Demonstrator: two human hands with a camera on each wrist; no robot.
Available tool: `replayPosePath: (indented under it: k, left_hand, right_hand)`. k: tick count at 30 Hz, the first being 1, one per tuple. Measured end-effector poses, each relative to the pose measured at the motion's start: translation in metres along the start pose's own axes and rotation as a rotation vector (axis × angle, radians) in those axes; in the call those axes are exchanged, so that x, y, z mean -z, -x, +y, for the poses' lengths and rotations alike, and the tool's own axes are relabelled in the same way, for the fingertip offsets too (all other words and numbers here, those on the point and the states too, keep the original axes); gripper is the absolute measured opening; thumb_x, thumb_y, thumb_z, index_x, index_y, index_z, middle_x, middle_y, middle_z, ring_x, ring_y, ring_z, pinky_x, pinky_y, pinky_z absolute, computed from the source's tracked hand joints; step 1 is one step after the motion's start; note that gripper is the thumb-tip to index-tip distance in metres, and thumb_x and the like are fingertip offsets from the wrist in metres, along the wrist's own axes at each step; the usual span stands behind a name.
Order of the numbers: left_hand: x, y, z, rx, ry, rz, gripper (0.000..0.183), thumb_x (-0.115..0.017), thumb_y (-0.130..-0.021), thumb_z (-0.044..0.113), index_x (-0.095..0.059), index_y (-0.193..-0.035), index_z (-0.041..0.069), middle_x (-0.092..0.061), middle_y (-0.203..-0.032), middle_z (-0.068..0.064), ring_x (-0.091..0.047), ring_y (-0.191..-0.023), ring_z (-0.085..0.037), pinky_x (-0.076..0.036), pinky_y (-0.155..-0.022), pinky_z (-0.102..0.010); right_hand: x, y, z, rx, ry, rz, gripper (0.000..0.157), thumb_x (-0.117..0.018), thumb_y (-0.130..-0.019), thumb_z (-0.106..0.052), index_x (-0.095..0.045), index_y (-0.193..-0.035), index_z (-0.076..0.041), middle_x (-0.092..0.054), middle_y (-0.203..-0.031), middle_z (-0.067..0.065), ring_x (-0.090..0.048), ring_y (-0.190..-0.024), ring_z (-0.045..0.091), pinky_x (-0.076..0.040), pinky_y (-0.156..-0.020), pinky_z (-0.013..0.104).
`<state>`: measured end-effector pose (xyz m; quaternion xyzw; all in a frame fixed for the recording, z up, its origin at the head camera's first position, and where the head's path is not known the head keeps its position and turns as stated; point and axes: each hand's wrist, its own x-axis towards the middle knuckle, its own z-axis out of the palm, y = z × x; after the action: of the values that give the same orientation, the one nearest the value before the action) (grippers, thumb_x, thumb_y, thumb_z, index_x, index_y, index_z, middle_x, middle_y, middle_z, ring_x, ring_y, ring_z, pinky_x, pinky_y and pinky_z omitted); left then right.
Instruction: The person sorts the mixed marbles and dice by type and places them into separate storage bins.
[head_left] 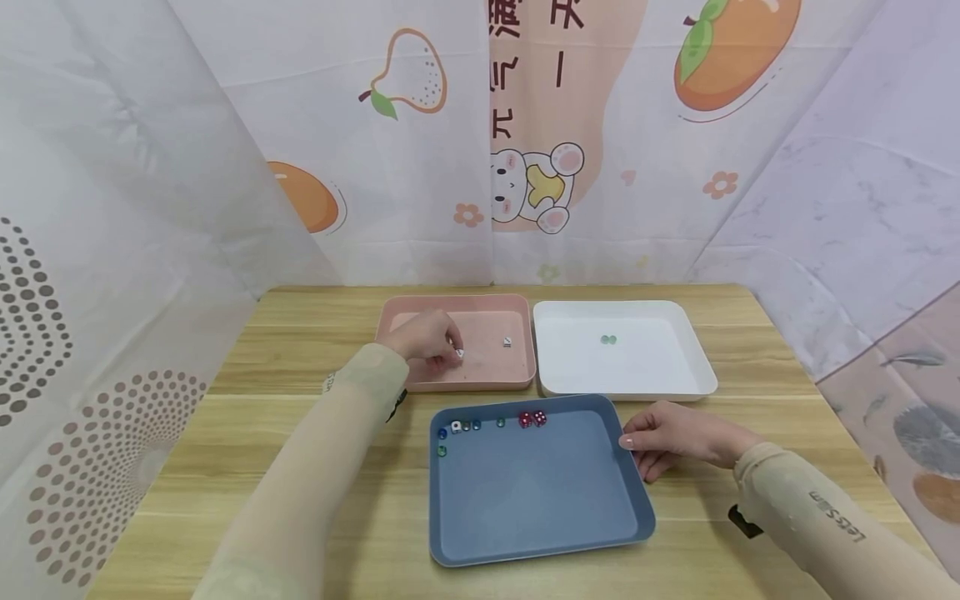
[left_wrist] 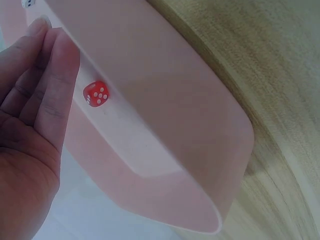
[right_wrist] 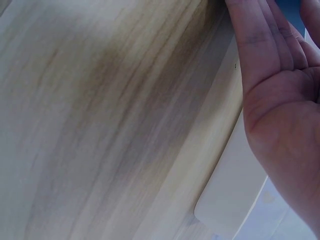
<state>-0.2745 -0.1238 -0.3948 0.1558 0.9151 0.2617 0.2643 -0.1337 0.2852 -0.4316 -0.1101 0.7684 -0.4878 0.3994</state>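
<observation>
My left hand (head_left: 429, 337) reaches into the pink tray (head_left: 498, 386), its thumb and fingers drawn close together. A white die (head_left: 460, 354) is right at the fingertips; I cannot tell whether they pinch it. Under that hand, a red die (left_wrist: 95, 94) lies on the tray floor in the left wrist view. A second white die (head_left: 507, 342) sits further right. My right hand (head_left: 678, 436) grips the right rim of the blue tray (head_left: 540, 500), thumb on the edge and fingers outside. Along its far side are red dice (head_left: 532, 419), a white die (head_left: 456, 427) and several glass beads (head_left: 477, 424).
A white tray (head_left: 624, 379) with two pale green beads (head_left: 608, 339) stands right of the pink one, behind the blue tray. All three trays rest on a wooden table (head_left: 300, 350). A printed curtain (head_left: 420, 167) hangs behind the table's far edge.
</observation>
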Motion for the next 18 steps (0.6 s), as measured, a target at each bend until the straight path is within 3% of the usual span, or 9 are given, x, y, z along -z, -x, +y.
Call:
replayPosePath:
  k: [6,18]
  left_hand:
    - [-0.0013,-0.0017,-0.0019,0.011,-0.003,0.013,0.003,-0.078,-0.09,0.008,-0.08,-0.092,0.01,-0.073,-0.086,-0.005,-0.067,-0.069,-0.021,-0.061,-0.066,-0.03]
    - [-0.0029,-0.0061,-0.0089,0.011,-0.04,0.004,0.003,-0.077,-0.091,0.006,-0.078,-0.088,0.007,-0.071,-0.075,-0.005,-0.063,-0.061,-0.017,-0.056,-0.059,-0.026]
  right_hand:
    - [0.0001,-0.0001,0.0003,0.004,-0.001,-0.002,0.029,-0.063,-0.103,-0.024,-0.068,-0.094,0.004,-0.07,-0.082,0.014,-0.07,-0.076,0.024,-0.065,-0.073,0.043]
    - [-0.0002,0.0003,0.0009,0.003,-0.008,0.005,0.028,-0.064,-0.103,-0.022,-0.068,-0.094,0.004,-0.07,-0.081,0.014,-0.07,-0.075,0.024,-0.065,-0.073,0.044]
